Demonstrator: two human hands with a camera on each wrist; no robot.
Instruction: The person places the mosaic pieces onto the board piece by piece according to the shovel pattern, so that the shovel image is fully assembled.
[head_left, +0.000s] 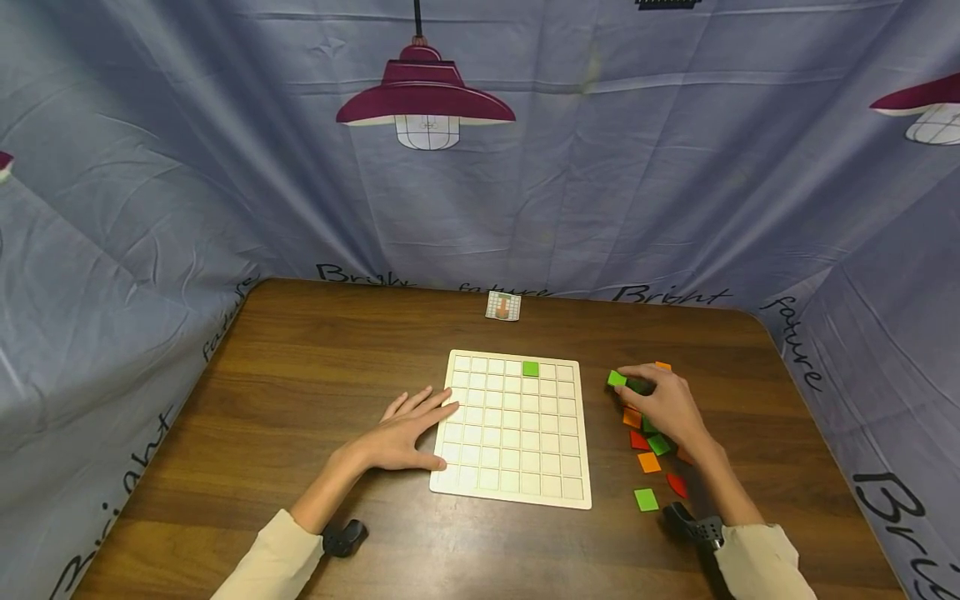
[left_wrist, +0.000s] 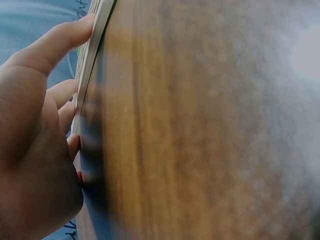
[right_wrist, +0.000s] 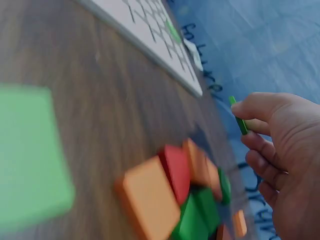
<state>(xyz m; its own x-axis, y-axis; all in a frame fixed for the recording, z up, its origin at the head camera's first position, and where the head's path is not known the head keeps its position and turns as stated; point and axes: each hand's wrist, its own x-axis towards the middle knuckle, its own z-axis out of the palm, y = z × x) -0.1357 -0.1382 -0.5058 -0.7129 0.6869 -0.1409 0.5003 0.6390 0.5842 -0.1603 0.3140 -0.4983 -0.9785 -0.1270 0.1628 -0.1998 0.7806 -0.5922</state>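
Note:
A pale square grid board (head_left: 510, 429) lies on the brown table, with one green tile (head_left: 531, 368) in its top row. My left hand (head_left: 401, 437) rests at the board's left side, fingers spread, thumb and fingertips touching its edge. In the left wrist view the thumb (left_wrist: 70, 37) lies against the board's rim. To the right of the board, my right hand (head_left: 663, 404) pinches a green square tile (head_left: 617, 378) between thumb and fingers. The right wrist view shows this tile (right_wrist: 239, 116) edge-on, lifted above the table.
Loose orange, red and green pieces lie below and around my right hand, among them an orange square (head_left: 648, 462), a red piece (head_left: 677, 484) and a lone green square (head_left: 646, 500). A small printed card (head_left: 503, 306) lies at the table's back edge, before a hanging curtain (head_left: 480, 208).

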